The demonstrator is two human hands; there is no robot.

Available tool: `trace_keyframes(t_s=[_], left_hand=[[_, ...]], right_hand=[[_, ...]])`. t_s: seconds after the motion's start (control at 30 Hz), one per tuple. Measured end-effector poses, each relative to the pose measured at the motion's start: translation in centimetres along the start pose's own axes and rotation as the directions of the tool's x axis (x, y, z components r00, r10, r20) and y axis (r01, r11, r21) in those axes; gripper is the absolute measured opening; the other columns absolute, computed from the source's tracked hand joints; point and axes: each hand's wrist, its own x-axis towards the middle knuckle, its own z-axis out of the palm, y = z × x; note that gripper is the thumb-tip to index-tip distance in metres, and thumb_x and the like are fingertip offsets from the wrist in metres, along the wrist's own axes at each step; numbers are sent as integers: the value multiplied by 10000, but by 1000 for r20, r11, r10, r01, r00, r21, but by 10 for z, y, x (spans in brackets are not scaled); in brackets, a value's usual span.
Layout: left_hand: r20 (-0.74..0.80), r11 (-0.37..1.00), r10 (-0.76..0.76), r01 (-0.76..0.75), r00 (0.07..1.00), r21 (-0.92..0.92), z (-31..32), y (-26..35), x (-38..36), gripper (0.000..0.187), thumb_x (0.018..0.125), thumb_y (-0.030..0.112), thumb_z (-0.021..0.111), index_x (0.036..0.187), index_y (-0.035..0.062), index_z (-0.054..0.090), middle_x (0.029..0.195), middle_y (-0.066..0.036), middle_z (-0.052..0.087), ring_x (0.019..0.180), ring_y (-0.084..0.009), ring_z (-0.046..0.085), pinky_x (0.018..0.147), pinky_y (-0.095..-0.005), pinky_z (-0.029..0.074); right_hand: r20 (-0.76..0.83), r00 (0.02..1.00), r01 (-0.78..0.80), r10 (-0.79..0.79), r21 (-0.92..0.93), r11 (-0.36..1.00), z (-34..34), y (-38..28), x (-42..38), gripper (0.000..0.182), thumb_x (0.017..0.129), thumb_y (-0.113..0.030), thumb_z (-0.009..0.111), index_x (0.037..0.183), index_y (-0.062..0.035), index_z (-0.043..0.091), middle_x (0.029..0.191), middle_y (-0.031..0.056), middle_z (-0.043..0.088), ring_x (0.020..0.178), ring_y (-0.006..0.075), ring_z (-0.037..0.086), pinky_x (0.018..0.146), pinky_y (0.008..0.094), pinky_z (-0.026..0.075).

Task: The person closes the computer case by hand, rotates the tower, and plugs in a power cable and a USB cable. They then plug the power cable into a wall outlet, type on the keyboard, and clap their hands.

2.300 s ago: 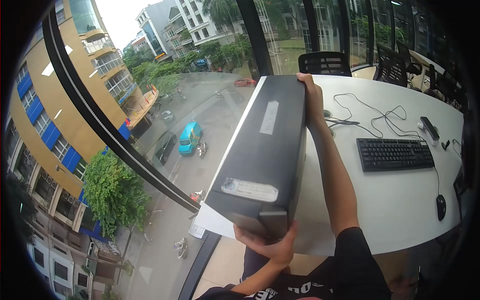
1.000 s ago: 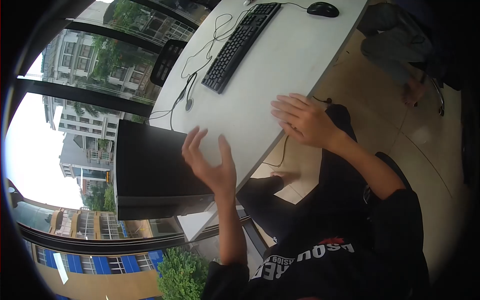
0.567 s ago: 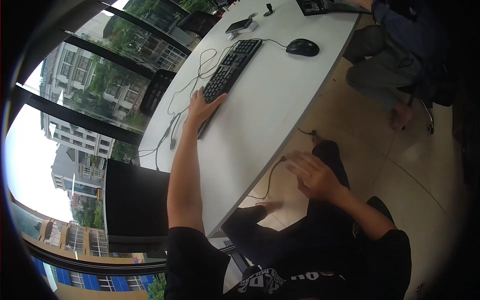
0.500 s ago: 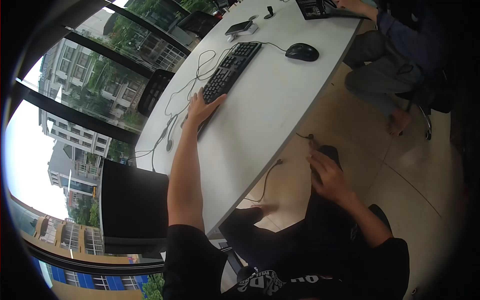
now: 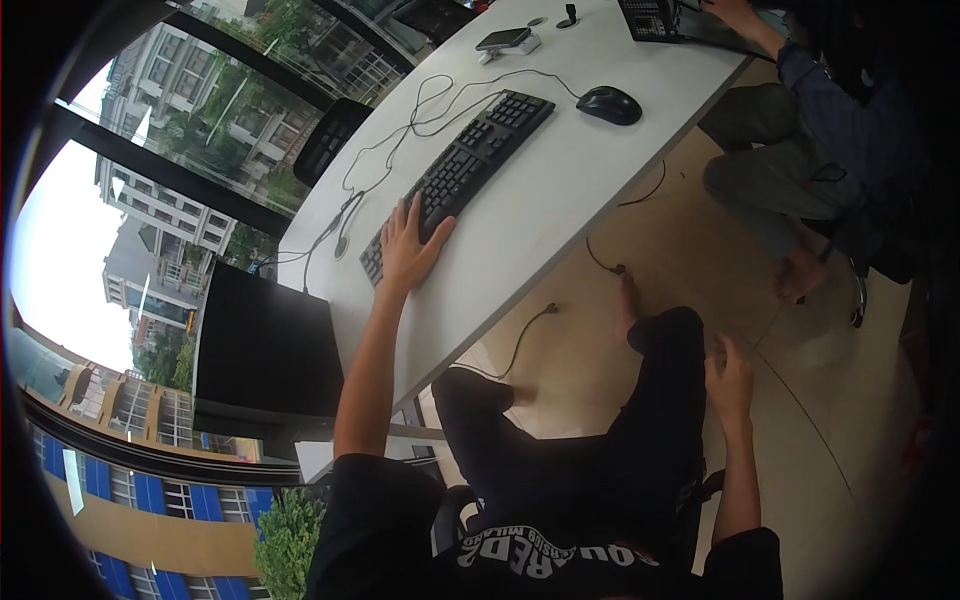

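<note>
My left hand [image 5: 408,250] lies on the near end of a black keyboard [image 5: 470,158], fingers spread over the keys and thumb out along its edge. The keyboard sits slantwise on the white table [image 5: 520,215]. Beyond its far end is a black mouse [image 5: 609,105], its cable looping across the tabletop. My right hand [image 5: 731,382] hangs in the air beside my right knee, away from the table. Its fingers are loosely apart, and nothing shows in them.
A black monitor [image 5: 265,350] stands at the table's left end. Thin cables [image 5: 350,205] run behind the keyboard. Farther off are a phone-like device [image 5: 503,39] on a white block and a black desk device [image 5: 650,18] near a seated person [image 5: 770,180]. A loose cable [image 5: 530,325] hangs under the table edge.
The keyboard has turned slightly, its far end now closer to the mouse, with my left hand still on it. My right hand has moved outward from over my knee. The view has shifted.
</note>
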Motion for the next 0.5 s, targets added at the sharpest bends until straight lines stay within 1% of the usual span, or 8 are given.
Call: trace_keyframes(t_s=[0.1, 0.17, 0.23, 0.3, 0.33, 0.37, 0.4, 0.5], left_hand=[[-12, 999, 39, -39, 999, -7, -9, 2, -41, 962, 958, 757, 552, 1644, 100, 394, 1673, -295, 337, 1568, -454, 291, 1286, -529, 182], [-6, 1000, 23, -23, 1000, -3, -14, 5, -57, 966, 947, 760, 567, 1644, 114, 399, 1674, -290, 342, 1571, -447, 289, 1288, -528, 181], [-62, 999, 50, -50, 997, 5, -12, 6, -67, 971, 938, 782, 559, 1631, 116, 421, 1659, -279, 373, 1553, -446, 322, 1283, -529, 201], [-135, 986, 151, -159, 979, -54, -2, -5, -70, 971, 927, 793, 566, 1596, 96, 474, 1622, -272, 432, 1516, -441, 381, 1272, -523, 234], [-215, 971, 235, -221, 948, 88, -2, -2, -72, 813, 949, 646, 675, 1525, 83, 563, 1521, -237, 557, 1407, -429, 511, 1184, -496, 373], [-152, 980, 123, -97, 981, 172, -17, 23, -76, 737, 1037, 562, 550, 1479, -28, 569, 1500, -290, 562, 1405, -408, 528, 1183, -471, 393], [-10, 999, 10, -10, 1000, 38, -20, 22, -74, 990, 966, 721, 568, 1639, 26, 357, 1660, -303, 353, 1556, -460, 304, 1274, -528, 244], [-52, 999, 21, -19, 998, 34, -16, 22, -76, 970, 972, 722, 556, 1621, 20, 391, 1642, -303, 385, 1540, -456, 338, 1265, -528, 263]], right_hand=[[4, 1000, 11, -11, -12, 1000, -2, 0, -10, 379, 997, -166, 629, 1327, 17, 662, 1266, 224, 717, 1198, 388, 687, 1031, 467, 526], [29, 1000, 10, -10, -30, 999, -2, 1, -11, 375, 1004, -174, 628, 1325, 16, 665, 1256, 221, 722, 1196, 385, 688, 1028, 470, 527], [56, 998, 5, -3, -33, 999, 1, 7, -8, 386, 1016, -205, 632, 1337, 8, 666, 1264, 222, 724, 1169, 364, 709, 993, 451, 546], [83, 996, 14, -14, 6, 1000, 3, 14, -5, 392, 1029, -218, 635, 1351, 3, 664, 1279, 206, 729, 1139, 328, 733, 953, 423, 578], [100, 995, 29, -29, -4, 1000, 3, 15, -7, 388, 1032, -217, 635, 1351, 2, 665, 1283, 199, 730, 1135, 319, 737, 944, 415, 586], [108, 993, 52, -50, -9, 999, 5, 15, -4, 385, 1035, -215, 635, 1351, 2, 665, 1286, 193, 731, 1130, 310, 740, 935, 407, 593], [108, 991, 74, -73, -8, 997, 6, 15, -2, 381, 1038, -213, 635, 1351, 1, 666, 1289, 187, 732, 1125, 301, 744, 925, 399, 601], [127, 988, 91, -93, 22, 996, 6, 22, 0, 364, 1055, -198, 622, 1358, -3, 672, 1316, 160, 728, 1187, 283, 724, 967, 401, 604]])
